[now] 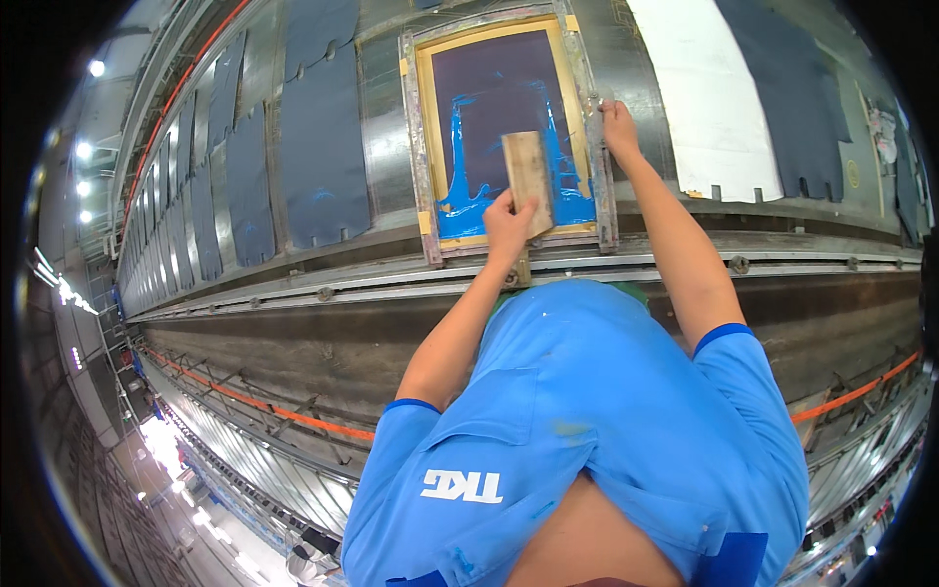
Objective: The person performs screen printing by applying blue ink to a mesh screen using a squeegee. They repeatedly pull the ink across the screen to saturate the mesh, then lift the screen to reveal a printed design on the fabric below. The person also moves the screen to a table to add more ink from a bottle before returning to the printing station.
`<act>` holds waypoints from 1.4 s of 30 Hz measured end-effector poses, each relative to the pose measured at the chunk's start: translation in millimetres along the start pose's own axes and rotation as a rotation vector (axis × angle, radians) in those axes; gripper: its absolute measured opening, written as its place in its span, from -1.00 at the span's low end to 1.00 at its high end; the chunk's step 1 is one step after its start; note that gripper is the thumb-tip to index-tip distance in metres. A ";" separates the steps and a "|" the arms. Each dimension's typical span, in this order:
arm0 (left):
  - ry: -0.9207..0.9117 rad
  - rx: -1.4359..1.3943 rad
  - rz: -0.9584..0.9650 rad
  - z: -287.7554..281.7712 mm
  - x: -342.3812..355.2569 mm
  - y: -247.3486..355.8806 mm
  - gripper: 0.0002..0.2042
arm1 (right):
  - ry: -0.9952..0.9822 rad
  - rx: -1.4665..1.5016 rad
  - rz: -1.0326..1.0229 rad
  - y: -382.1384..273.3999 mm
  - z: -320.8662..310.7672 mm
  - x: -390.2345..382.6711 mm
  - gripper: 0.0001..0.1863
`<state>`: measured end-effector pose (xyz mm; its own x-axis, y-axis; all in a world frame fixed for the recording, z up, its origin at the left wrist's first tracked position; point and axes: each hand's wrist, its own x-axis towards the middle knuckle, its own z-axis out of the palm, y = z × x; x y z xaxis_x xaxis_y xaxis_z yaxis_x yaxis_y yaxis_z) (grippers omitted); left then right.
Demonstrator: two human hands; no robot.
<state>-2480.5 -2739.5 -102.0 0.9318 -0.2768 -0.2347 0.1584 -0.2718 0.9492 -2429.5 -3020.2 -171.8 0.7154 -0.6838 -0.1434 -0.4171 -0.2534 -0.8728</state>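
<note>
A framed printing screen (413, 147) lies on the long metal table in front of me, its dark mesh edged in yellow. Bright blue ink (462, 217) is smeared along the near edge and up both sides of the mesh. My left hand (509, 223) grips a wooden squeegee (528, 174) that stands over the near right part of the screen; its blade edge is hidden. At the right side of the frame, my right hand (618, 129) has its fingers closed on the frame's outer edge.
Dark blue fabric pieces (323, 147) lie in a row along the table to the left. A white sheet (709, 98) and another dark piece (787, 98) lie to the right. A metal rail (391, 286) runs along the table's near edge, close to my body.
</note>
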 end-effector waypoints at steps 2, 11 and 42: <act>0.053 0.010 0.026 -33.2 3.4 -10.2 -0.75 | 0.024 0.024 -0.017 0.7 -0.5 -0.3 -0.54; 0.296 0.547 0.130 -124.4 4.2 30.0 -0.68 | 0.042 -0.027 0.050 -4.3 0.5 -5.5 -0.57; 0.047 0.059 0.087 27.3 2.0 14.6 -0.72 | 0.011 0.041 -0.014 -6.7 -3.3 -6.3 -0.58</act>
<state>-2485.2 -2769.2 -94.3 0.9556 -0.2588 -0.1411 0.0585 -0.3024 0.9514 -2433.1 -3016.5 -163.5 0.7146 -0.6880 -0.1263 -0.3839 -0.2348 -0.8930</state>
